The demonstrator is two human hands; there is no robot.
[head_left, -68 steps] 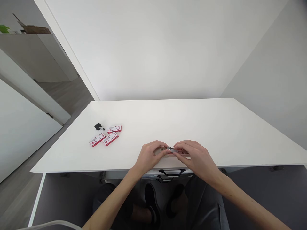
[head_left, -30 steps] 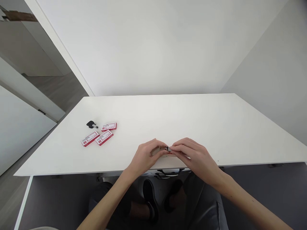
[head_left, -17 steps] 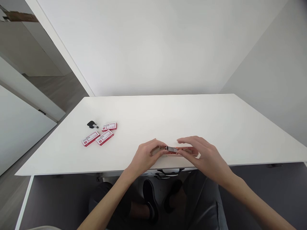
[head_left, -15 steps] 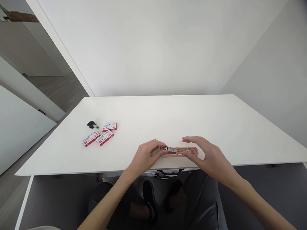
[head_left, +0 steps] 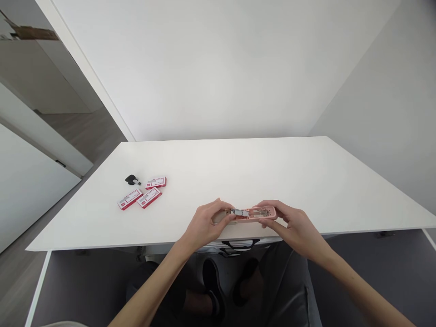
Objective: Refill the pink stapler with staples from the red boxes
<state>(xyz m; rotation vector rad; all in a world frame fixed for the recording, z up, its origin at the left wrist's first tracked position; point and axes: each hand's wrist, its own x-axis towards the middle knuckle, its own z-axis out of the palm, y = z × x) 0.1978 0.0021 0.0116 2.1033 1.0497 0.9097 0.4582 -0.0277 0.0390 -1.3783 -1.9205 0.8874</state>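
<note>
A pink stapler lies opened out lengthwise near the front edge of the table, its metal inner parts facing up. Its left end is pinched between the thumb and fingers of my left hand, and that hand covers part of it. My right hand grips the other end, thumb on the near side and fingers on the far side. Between the two hands the silvery metal piece in the stapler's middle shows.
On the left of the white table lie three small red-and-white boxes. Just behind them is a small black object with a metallic tip, perhaps a staple remover. A white wall rises behind the table.
My right hand has closed from a spread position onto the stapler's right end. The left hand keeps its hold.
</note>
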